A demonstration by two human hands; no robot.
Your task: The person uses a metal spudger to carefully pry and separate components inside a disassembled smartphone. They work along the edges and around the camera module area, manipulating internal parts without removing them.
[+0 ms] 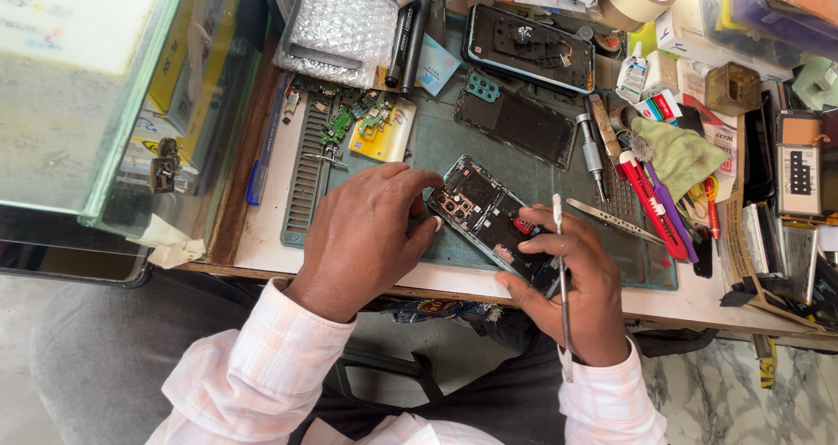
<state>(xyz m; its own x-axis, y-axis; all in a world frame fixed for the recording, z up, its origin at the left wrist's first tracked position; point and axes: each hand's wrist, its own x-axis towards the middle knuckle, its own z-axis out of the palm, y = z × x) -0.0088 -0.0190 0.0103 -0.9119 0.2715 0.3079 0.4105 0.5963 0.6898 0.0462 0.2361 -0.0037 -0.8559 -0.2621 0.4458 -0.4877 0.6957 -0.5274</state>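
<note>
While the left hand (362,236) curls its grip about the top corner of an opened phone (489,218), thumb and fingers pinching its edge near the camera cluster, the phone lies tilted on a green work mat (436,148) at the table's (262,244) front edge. It looks light, thin and stiff, yet fragile where circuitry lies bare; the frame edges seem the safest hold. To its right, the right hand (580,292) steadies the lower end, fingers closed around a slim white-tipped tool (561,288). Beyond lie a separate back cover (519,124), a screwdriver (592,155), tweezers (614,221) and crowded clutter, leaving little room.
</note>
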